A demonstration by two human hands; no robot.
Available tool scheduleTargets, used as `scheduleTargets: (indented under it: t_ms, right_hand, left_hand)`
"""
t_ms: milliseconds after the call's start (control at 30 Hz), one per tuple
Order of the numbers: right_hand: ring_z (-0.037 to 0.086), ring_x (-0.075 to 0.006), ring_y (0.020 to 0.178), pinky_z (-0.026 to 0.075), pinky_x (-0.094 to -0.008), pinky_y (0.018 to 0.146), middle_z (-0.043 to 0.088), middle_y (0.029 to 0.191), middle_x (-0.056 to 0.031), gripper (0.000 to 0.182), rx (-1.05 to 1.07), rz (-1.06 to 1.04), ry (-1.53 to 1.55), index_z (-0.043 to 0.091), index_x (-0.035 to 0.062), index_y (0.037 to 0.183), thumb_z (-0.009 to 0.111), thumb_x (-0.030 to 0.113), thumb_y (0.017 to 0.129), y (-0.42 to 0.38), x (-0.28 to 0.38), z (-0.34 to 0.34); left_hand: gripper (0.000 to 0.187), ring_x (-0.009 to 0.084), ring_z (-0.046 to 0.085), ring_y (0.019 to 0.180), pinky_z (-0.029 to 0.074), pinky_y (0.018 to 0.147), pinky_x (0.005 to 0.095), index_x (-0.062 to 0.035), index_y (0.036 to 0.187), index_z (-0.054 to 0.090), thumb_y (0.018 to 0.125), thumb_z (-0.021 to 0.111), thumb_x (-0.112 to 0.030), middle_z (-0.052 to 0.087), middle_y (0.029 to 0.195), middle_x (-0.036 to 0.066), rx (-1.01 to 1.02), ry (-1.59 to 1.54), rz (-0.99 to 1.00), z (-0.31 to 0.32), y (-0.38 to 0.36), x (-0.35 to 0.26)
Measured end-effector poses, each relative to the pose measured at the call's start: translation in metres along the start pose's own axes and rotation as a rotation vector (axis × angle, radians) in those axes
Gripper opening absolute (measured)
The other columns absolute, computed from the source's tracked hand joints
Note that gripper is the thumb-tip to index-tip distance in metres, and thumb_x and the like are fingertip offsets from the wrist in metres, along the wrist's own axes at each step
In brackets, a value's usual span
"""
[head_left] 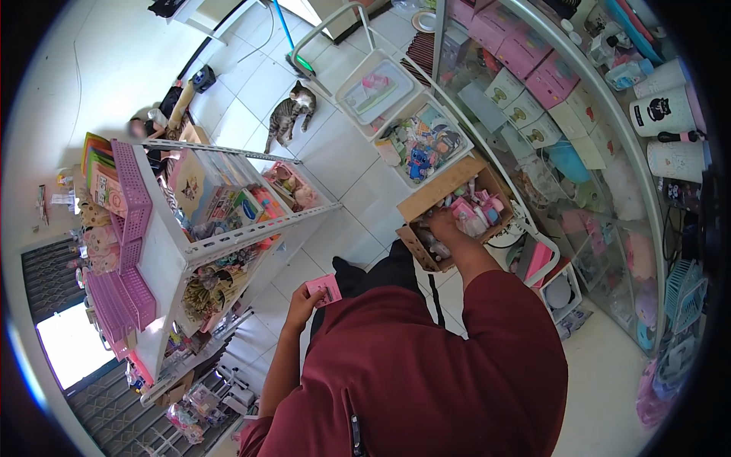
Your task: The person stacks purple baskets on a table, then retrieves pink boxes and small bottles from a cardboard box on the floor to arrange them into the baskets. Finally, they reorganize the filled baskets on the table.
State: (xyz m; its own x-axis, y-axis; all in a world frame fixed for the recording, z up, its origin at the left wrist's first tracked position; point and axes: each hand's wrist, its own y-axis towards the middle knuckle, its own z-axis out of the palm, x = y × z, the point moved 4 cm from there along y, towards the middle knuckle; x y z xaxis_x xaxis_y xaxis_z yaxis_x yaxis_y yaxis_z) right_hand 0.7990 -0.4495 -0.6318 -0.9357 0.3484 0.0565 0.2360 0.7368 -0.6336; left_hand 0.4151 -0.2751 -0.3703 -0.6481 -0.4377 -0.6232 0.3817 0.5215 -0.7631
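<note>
The person in the maroon shirt has a pink packet in the left hand, thumb and fingers clamped on its near edge, held out beside the dark trousers. The right hand is down inside an open cardboard box, nearer its left corner than its right; the fingertips are sunk out of sight, so I can't tell whether they have closed on anything. Pink and white packaged goods fill the box toward its right edge, just beside that hand. One brown flap stands folded out along the box's far left edge, another at its near left corner.

Just past the box's far edge sits a white bin of colourful packets, a blue character showing near its front edge. Beyond that is a paler tub. On the tiled floor, well apart from both hands, a tabby cat lies near the corner of the white shelf.
</note>
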Motion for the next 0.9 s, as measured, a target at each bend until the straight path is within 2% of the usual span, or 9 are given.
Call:
scheduleTargets:
  t_ms: [67,167,267,300,400,600,733,833,900]
  right_hand:
    - [0.065,-0.0337,0.119,0.053,-0.0535,0.095,0.066,0.124,-0.0145,0.045,-0.226,-0.084,0.162,0.067,0.0242,0.132,0.060,0.012,0.089,0.004,-0.010,0.006]
    - [0.066,-0.0336,0.119,0.055,-0.0497,0.094,0.065,0.126,-0.0180,0.054,-0.123,-0.014,0.143,0.062,0.0238,0.137,0.062,0.007,0.085,0.001,-0.027,0.002]
    - [0.066,-0.0387,0.116,0.054,-0.0513,0.095,0.063,0.127,-0.0206,0.059,-0.146,0.065,0.315,0.059,0.0197,0.139,0.065,0.005,0.083,-0.021,-0.039,-0.026]
    - [0.066,-0.0387,0.115,0.053,-0.0526,0.094,0.062,0.127,-0.0226,0.054,-0.184,0.029,0.286,0.061,0.0151,0.136,0.066,0.008,0.083,-0.027,-0.040,-0.029]
    - [0.067,-0.0386,0.112,0.051,-0.0536,0.094,0.063,0.126,-0.0225,0.052,-0.075,0.059,0.118,0.062,0.0156,0.135,0.066,0.009,0.084,-0.021,-0.039,-0.013]
    - [0.067,-0.0398,0.111,0.048,-0.0536,0.096,0.062,0.124,-0.0222,0.046,-0.148,0.208,0.264,0.063,0.0223,0.133,0.065,0.013,0.087,-0.026,-0.056,-0.009]
    - [0.066,-0.0415,0.110,0.050,-0.0555,0.093,0.062,0.122,-0.0223,0.045,-0.186,0.225,0.372,0.062,0.0203,0.132,0.065,0.014,0.088,-0.055,-0.067,-0.061]
    - [0.065,-0.0438,0.111,0.050,-0.0561,0.094,0.062,0.123,-0.0236,0.052,-0.341,0.179,0.375,0.057,0.0173,0.136,0.068,0.008,0.086,-0.088,-0.072,-0.106]
    - [0.067,-0.0398,0.109,0.053,-0.0524,0.090,0.065,0.120,-0.0220,0.055,-0.441,0.216,0.542,0.055,0.0157,0.138,0.070,0.010,0.086,-0.098,-0.082,-0.126]
  left_hand:
    - [0.027,0.0119,0.068,0.092,0.053,0.083,0.0284,0.0003,0.117,0.065,0.098,0.071,-0.018,0.073,0.103,0.006,-0.007,-0.005,-0.001,0.000,-0.001,0.001]
    - [0.026,0.0114,0.067,0.090,0.053,0.081,0.0282,0.0001,0.116,0.066,0.098,0.071,-0.018,0.073,0.102,0.006,-0.009,0.010,-0.001,-0.005,0.000,0.009]
    - [0.025,0.0110,0.066,0.089,0.052,0.080,0.0280,-0.0001,0.114,0.067,0.098,0.071,-0.019,0.073,0.101,0.005,-0.008,0.011,0.005,-0.006,0.003,0.016]
    - [0.025,0.0108,0.066,0.088,0.052,0.079,0.0278,-0.0003,0.114,0.067,0.098,0.071,-0.019,0.073,0.100,0.005,-0.006,0.002,0.008,-0.005,0.003,0.016]
    - [0.025,0.0107,0.066,0.088,0.052,0.079,0.0280,-0.0005,0.114,0.067,0.098,0.071,-0.019,0.073,0.099,0.005,-0.005,0.008,0.003,-0.004,0.001,0.017]
    - [0.025,0.0102,0.066,0.090,0.052,0.080,0.0277,-0.0007,0.115,0.067,0.099,0.071,-0.019,0.073,0.100,0.004,-0.030,0.007,-0.004,-0.005,0.003,0.018]
    - [0.026,0.0105,0.066,0.087,0.052,0.078,0.0272,-0.0005,0.115,0.069,0.102,0.067,-0.023,0.073,0.100,0.004,-0.015,-0.026,0.034,-0.005,0.017,0.016]
    - [0.028,0.0096,0.065,0.085,0.051,0.076,0.0267,-0.0007,0.115,0.069,0.102,0.067,-0.026,0.073,0.098,0.003,0.044,-0.044,0.035,-0.002,0.040,0.006]
    - [0.036,0.0094,0.065,0.085,0.049,0.077,0.0273,-0.0029,0.119,0.069,0.103,0.066,-0.035,0.073,0.099,0.001,0.060,-0.005,0.109,0.003,0.053,-0.005]
